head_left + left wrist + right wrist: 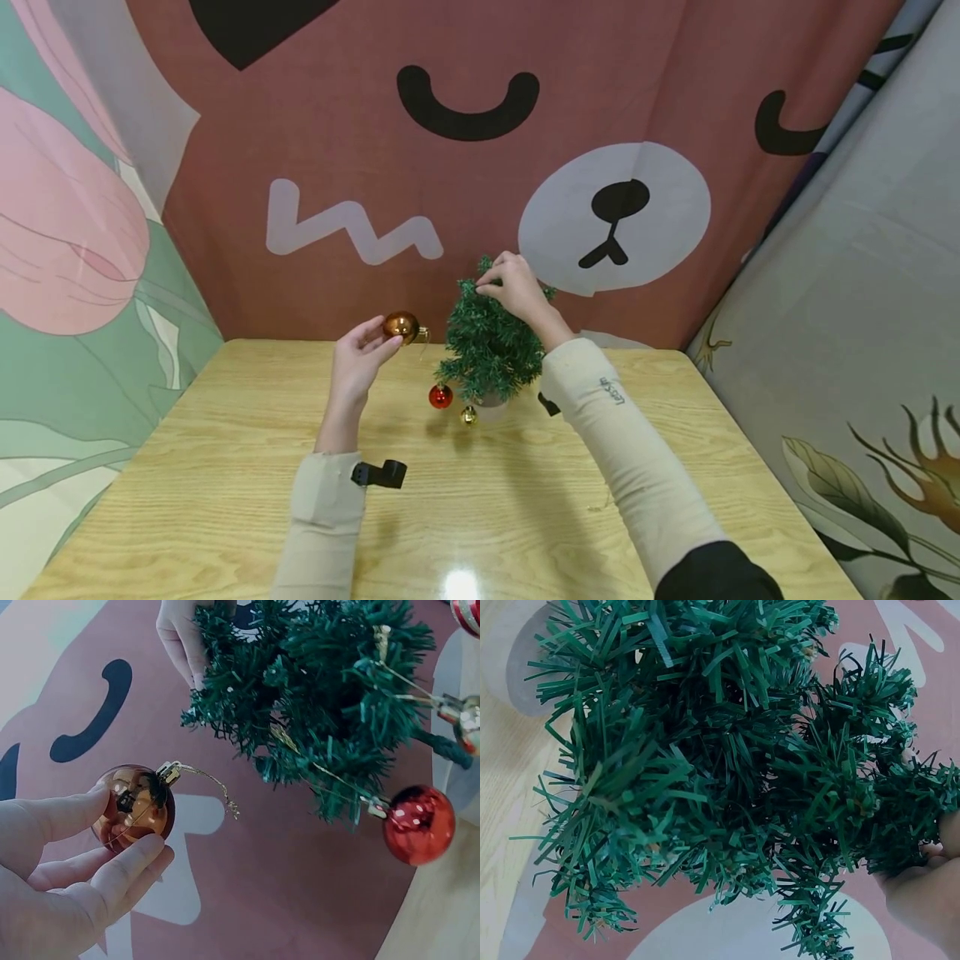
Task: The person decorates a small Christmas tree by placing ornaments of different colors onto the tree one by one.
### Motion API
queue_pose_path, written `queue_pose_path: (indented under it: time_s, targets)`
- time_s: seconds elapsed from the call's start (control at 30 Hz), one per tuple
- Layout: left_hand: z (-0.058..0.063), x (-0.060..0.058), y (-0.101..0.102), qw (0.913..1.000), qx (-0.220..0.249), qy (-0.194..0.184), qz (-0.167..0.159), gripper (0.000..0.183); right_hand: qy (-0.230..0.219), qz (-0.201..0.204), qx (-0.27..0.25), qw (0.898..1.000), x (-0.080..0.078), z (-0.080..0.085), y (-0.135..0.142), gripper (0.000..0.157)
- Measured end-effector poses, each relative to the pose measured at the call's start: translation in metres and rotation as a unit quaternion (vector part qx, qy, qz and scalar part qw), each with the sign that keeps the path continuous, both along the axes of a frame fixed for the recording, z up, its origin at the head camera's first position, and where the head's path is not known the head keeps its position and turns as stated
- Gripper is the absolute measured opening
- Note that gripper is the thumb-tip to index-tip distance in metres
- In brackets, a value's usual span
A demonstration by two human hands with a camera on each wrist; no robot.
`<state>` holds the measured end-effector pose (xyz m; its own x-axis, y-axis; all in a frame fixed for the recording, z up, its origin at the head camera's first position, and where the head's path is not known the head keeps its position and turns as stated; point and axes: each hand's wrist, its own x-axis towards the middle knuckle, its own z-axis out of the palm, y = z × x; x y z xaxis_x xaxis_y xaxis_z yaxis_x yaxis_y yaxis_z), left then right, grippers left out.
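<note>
My left hand (355,364) holds a shiny copper-gold Christmas bauble (402,327) between thumb and fingers, left of a small green artificial Christmas tree (491,350). Its gold cap and loose thread (217,784) point toward the tree in the left wrist view. Up near the treetop, my right hand (517,287) pinches a branch tip; the right wrist view shows thumb and finger (922,900) around the green needles. A red bauble (440,397) and a small gold bauble (468,415) hang from the lower left branches.
The tree stands in a pale pot (492,407) on a light wooden table (420,533). Part of a red-and-white striped bauble (469,613) enters the left wrist view's corner. Printed curtains (337,292) close off the back and sides. Thin gold thread (600,507) lies near the right forearm.
</note>
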<state>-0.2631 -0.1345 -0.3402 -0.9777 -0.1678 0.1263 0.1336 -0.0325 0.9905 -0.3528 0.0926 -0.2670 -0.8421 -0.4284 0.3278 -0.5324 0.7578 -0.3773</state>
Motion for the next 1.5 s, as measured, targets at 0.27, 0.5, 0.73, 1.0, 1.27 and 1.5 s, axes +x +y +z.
queue_pose_path:
  time_s: [0.27,0.5,0.73,1.0,1.27,1.5]
  targets:
    - [0.010,-0.003,0.006,0.9999,-0.008,0.010,-0.009,0.051,0.004,0.010,0.000,1.000,0.001,0.001,0.000,0.017]
    - [0.019,-0.003,0.009,0.9997,-0.003,0.013,-0.020,0.050,0.014,0.014,0.006,1.000,0.002,0.001,0.000,0.016]
    - [0.023,-0.005,0.014,0.9998,0.008,0.001,-0.018,0.049,0.012,0.015,0.010,1.000,0.001,0.001,-0.001,0.017]
    - [0.028,-0.010,0.017,0.9998,0.006,0.006,-0.016,0.049,0.006,0.012,0.029,0.999,0.001,0.006,-0.002,0.017]
    - [0.034,-0.012,0.020,0.9994,0.019,0.019,-0.022,0.048,-0.015,0.011,0.049,0.999,0.000,0.013,-0.001,0.018]
    - [0.038,-0.014,0.022,0.9994,0.020,0.013,-0.026,0.049,-0.031,0.004,0.036,0.999,0.003,0.014,0.000,0.020]
